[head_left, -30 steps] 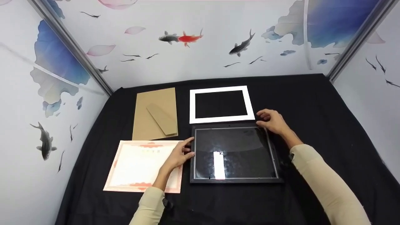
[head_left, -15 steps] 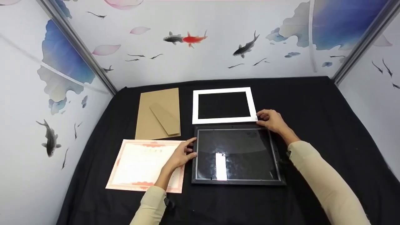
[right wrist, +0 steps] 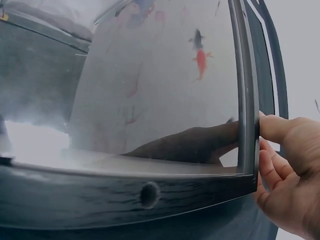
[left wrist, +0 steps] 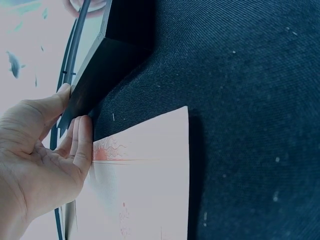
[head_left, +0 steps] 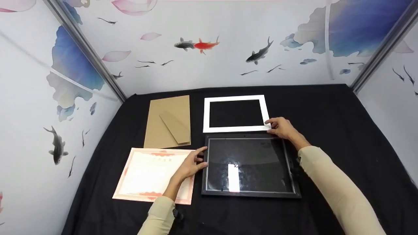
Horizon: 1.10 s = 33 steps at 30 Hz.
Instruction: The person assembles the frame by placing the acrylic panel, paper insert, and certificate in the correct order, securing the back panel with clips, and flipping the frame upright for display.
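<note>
A black picture frame [head_left: 251, 194] with a clear pane lies on the black cloth. My left hand [head_left: 189, 164] touches its left side; in the left wrist view the thumb is at the rim and the fingers [left wrist: 82, 140] lie against the side wall. Behind the frame lies a white picture mat [head_left: 235, 129] with a rectangular opening. My right hand [head_left: 281, 127] pinches the mat's near right corner, close to the frame's far edge. In the right wrist view, the frame [right wrist: 100, 192] hides part of the right fingers and most of the mat.
A pink-bordered certificate [head_left: 147, 176] lies left of the frame, partly under my left forearm. Behind it lies a brown backing board [head_left: 156, 130] with its easel leg flat. Patterned walls [head_left: 228, 19] close off the back and sides of the cloth-covered table [head_left: 241, 215].
My right hand has moved slightly left, from beside the mat's near right corner onto it. The left hand stays at the frame's side. The head view has shifted a little.
</note>
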{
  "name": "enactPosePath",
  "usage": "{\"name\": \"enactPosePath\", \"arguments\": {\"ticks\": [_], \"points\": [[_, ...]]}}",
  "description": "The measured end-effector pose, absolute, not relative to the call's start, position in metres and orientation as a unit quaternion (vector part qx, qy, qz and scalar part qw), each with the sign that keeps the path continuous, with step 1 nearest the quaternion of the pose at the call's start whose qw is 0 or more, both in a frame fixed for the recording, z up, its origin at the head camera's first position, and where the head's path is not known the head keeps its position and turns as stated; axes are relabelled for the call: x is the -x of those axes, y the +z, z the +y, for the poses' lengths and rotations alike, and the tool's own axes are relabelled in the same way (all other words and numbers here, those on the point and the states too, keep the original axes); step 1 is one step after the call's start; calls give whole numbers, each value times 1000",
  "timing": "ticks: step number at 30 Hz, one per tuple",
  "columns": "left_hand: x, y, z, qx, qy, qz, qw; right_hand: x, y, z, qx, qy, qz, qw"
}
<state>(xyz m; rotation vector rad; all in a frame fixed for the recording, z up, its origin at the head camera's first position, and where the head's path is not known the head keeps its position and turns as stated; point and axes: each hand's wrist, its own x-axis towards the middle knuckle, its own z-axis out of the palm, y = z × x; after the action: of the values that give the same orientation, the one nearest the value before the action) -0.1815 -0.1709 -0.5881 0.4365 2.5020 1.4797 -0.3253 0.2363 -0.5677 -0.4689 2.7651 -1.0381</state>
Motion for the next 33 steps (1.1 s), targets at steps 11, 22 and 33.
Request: {"name": "enactPosePath", "arguments": {"ticks": [11,22,33], "points": [[181,-580,-171,-164,529,827,99,334,-563,226,190,-281,933,123],[185,-588,-172,-158,519,835,95,338,-572,228,190,-284,937,67],[184,-589,-172,-156,510,839,104,333,-566,238,202,-328,923,23]]}}
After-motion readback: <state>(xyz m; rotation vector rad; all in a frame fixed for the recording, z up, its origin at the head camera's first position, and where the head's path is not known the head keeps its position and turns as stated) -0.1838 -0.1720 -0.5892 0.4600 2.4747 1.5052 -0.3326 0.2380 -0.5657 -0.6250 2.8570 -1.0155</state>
